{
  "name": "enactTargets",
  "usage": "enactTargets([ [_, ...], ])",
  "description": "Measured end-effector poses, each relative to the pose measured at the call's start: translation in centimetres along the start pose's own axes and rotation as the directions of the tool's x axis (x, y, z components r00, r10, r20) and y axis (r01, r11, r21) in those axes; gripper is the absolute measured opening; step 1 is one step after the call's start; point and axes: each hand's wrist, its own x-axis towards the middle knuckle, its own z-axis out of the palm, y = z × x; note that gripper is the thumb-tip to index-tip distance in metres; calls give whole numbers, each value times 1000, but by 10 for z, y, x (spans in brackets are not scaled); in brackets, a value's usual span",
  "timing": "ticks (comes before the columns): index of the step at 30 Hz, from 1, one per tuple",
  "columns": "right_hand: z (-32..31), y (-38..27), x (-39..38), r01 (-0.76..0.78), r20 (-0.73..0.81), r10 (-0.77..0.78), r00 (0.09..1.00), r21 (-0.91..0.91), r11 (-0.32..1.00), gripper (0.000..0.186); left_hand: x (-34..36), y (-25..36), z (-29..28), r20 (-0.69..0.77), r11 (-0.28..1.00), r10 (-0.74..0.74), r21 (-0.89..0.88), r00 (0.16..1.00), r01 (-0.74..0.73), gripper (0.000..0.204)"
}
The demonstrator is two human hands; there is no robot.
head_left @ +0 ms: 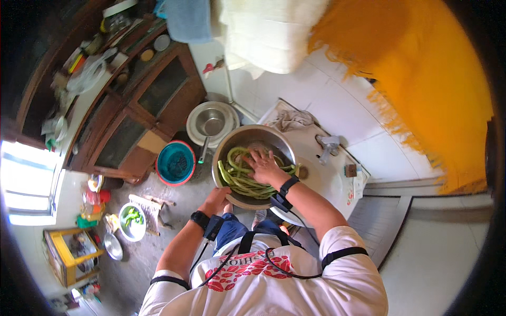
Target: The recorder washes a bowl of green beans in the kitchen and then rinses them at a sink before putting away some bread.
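Note:
A wide metal basin with long green beans sits over the edge of a white sink. My left hand is closed on the basin's near left rim. My right hand is inside the basin on the beans, its fingers spread apart, with some fingertips low among the contents. Behind the basin are a crumpled cloth and a faucet.
At the left are a wooden cabinet, a blue-green basin in a red one, a stool beside a bowl of greens, and a small yellow cabinet. Stacked metal basins stand behind. Towels and yellow fringed fabric hang above.

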Motion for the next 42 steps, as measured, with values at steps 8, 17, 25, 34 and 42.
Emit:
enactTargets([
  [8, 8, 11, -24, 5, -240, 29, 970, 138, 990, 61, -8, 13, 17, -4, 998, -64, 5, 998, 64, 17],
  [17, -16, 51, -108, 129, -789, 271, 552, 401, 907, 12, -9, 13, 10, -77, 997, -6, 71, 997, 11, 23],
  [25, 1, 71, -135, 9, -701, 468, 538, 560, 828, 10, -18, 10, 7, -111, 997, -42, 56, 993, 49, 29],
  [34, -4, -24, -74, 146, -345, -109, 932, 83, 986, 69, -33, 8, 18, -81, 1000, -16, 9, 997, 17, 5],
  [42, 29, -17, -16, 123, -152, -169, 974, -277, 953, 63, -10, -6, 0, -107, 997, 47, 70, 993, -40, 16],
])
